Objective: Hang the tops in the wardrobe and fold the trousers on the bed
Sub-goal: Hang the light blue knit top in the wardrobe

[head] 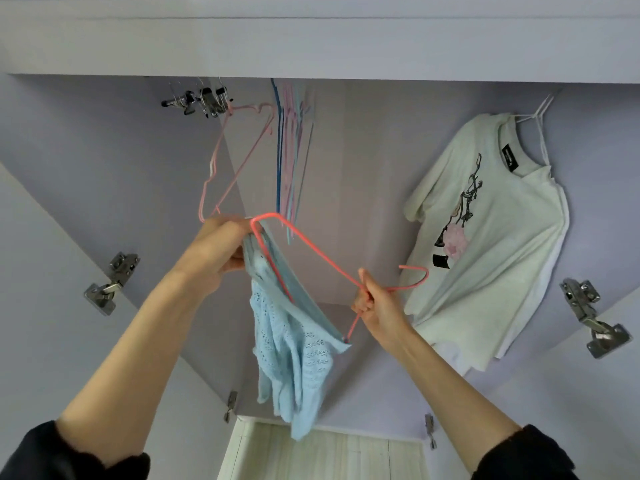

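In the middle of the frame both arms reach up into the open wardrobe [104, 140]. The left hand [221, 247] has its fingers curled round the upper end of a light blue knitted top [291, 348] where it meets one end of a coral-red wire hanger [311, 247]; the fingertips are hidden behind the cloth, so exactly how they pinch it is unclear. The right hand [375, 306] grips the hanger at its neck, fingers closed around the wire, with the hook curling out toward the right. The top drapes over the hanger's lower bar and hangs down to the lower centre of the frame, its bottom edge blurred.

At the right of the frame a white printed T-shirt [485, 237] hangs on a white hanger [535, 119] whose hook disappears behind the wardrobe's top edge. At upper centre a bunch of empty pink and blue hangers [291, 150] hangs, with metal clips [204, 100] to their left; the rail carrying them is hidden. Metal hinges [110, 282] show on the doors at both sides. Black sleeves [69, 459] are cut off at the lower corners.
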The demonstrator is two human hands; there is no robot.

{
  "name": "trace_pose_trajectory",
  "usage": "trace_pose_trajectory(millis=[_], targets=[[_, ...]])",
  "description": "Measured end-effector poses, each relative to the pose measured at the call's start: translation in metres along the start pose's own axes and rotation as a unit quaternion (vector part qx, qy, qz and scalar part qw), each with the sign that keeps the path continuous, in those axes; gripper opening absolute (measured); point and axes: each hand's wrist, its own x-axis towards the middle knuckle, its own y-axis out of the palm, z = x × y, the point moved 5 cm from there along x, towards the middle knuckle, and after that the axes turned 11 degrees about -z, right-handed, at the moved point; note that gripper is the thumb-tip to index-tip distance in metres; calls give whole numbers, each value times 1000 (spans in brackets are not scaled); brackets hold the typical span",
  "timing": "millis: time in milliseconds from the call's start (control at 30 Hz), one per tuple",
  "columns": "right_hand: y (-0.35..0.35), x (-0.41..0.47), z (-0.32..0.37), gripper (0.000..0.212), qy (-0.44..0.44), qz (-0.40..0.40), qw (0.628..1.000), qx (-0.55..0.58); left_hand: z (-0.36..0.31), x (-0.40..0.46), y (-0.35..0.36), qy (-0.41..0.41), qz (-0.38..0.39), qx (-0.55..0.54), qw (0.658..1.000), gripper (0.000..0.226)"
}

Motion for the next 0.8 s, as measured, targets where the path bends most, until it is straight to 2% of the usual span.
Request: trace_pose_trajectory(millis=[100,200,300,467,567,667,733,800], targets=[[-15,5,-4,54,-43,-30,992,-112,-9,4,-20,21,-43,40,998,7],[-18,4,-2,55,-109,-33,961,-251,-4,11,-28,55,-70,113,990,20],[-11,0,5,55,-159,-15,933,-322,8,17,-34,99,-92,204,970,25],[22,-5,36,58,-236,-17,876,-421,41,17,-23,83,-33,280,956,21],[39,-10,46,56,-254,-4,847,-467,51,12,-11,110,-11,369,923,18],[48,-12,51,54,-263,7,827,-497,57,9,-2,145,-10,434,889,37],[51,-11,55,55,-270,0,818,-508,59,3,5,184,-2,434,882,51],[53,-10,60,56,-275,-9,814,-511,59,-4,9,224,3,403,888,52]])
